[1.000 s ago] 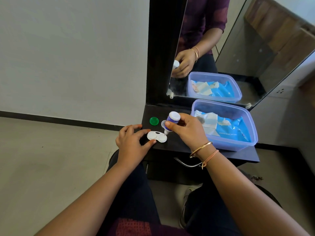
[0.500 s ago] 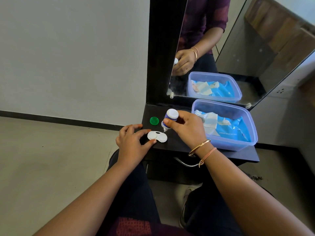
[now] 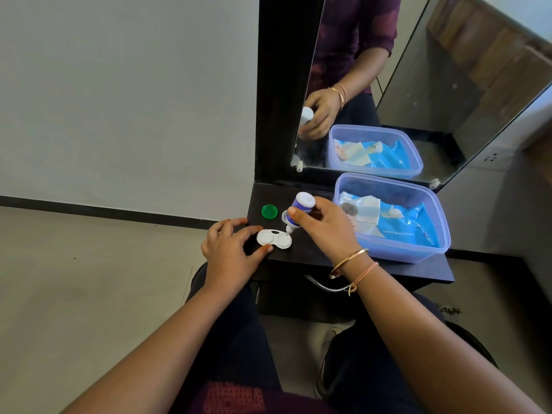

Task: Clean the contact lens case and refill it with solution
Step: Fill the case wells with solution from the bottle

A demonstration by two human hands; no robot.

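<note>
A white two-well contact lens case (image 3: 273,238) lies open on the dark shelf (image 3: 310,252). My left hand (image 3: 231,252) steadies it, thumb and forefinger touching its left well. My right hand (image 3: 324,227) grips a small blue-and-white solution bottle (image 3: 300,211), tipped nozzle-down. The nozzle tip touches the rim of the case's right well. A green cap (image 3: 269,211) lies on the shelf behind the case. A second, clear cap (image 3: 284,216) sits partly hidden behind the bottle.
A translucent blue plastic box (image 3: 400,252) with blue packets and tissues stands on the shelf right of my right hand. A mirror (image 3: 418,85) in a black frame rises behind the shelf. A metal drawer handle (image 3: 324,285) sticks out below the shelf edge.
The bottle has come down slightly, so its nozzle now meets the case's right well. My left hand has stayed on the case.
</note>
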